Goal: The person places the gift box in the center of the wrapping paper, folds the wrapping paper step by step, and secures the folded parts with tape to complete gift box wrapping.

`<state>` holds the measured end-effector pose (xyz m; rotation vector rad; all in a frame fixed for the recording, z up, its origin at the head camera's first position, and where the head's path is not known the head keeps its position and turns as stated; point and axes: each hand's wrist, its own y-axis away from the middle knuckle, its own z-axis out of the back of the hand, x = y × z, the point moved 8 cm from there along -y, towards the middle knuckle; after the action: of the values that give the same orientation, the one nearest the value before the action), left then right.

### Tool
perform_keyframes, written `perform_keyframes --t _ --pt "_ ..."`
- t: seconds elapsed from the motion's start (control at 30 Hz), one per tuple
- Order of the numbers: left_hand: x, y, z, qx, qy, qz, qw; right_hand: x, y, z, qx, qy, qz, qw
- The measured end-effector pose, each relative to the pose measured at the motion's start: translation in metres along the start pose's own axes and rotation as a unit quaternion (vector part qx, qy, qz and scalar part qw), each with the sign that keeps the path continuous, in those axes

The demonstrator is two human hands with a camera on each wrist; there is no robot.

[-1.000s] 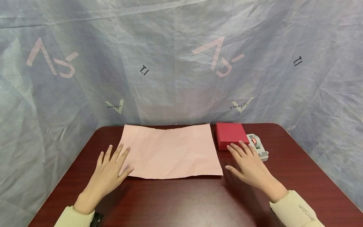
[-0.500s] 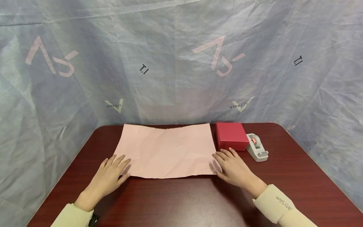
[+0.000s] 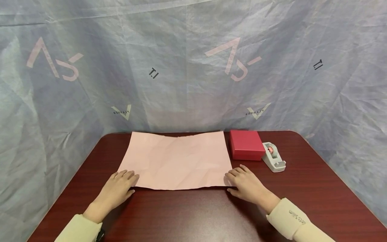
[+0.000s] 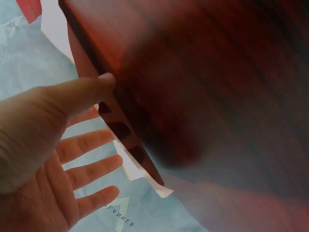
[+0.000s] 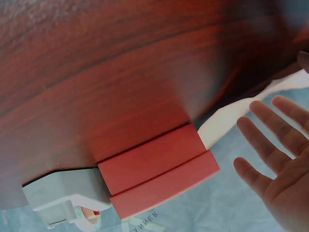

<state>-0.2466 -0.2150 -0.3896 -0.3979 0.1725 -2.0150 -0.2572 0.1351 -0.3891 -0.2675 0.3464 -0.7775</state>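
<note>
A wide sheet of pink paper lies slightly curled and creased on the table. At its near left corner is my left hand, fingers over the edge and thumb just in front. The left wrist view shows these fingers spread and fairly straight, the thumb at the paper's edge. My right hand is at the near right corner in the same way, with fingertips overlapping the paper in the head view. Extended, parted fingers show in the right wrist view, most of the thumb cut off by the frame.
Behind my right hand stands a red box, close to the paper's right edge. A white tape dispenser with a small roll sits against the box's right side. The dark red wooden table ends at a grey-blue printed curtain.
Both hands have come down and toward the near edge of the paper. The right hand has also moved left, away from the box and tape dispenser. The paper stays in place.
</note>
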Motion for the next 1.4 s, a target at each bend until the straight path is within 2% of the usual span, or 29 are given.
perform_keyframes --t 0.13,0.37,0.73,1.03,1.4 --pt "0.0 -0.001 -0.003 -0.005 -0.008 -0.001 1.0 0.001 0.001 -0.003 -0.006 0.0 0.001 1.0" --pt "0.001 0.001 -0.004 0.0 -0.015 0.004 0.9999 0.0 0.003 -0.005 -0.039 0.009 0.008 0.9992" --pt "0.0 0.004 0.0 -0.017 -0.026 -0.004 0.9995 0.0 0.003 -0.001 -0.053 0.027 0.011 0.9982" --pt "-0.005 0.009 0.011 -0.048 -0.035 -0.022 0.998 -0.003 0.007 0.016 -0.08 0.019 0.01 0.9966" --pt "-0.019 0.022 0.034 -0.083 -0.033 -0.052 0.9946 0.002 0.02 0.034 -0.079 0.011 0.014 0.9967"
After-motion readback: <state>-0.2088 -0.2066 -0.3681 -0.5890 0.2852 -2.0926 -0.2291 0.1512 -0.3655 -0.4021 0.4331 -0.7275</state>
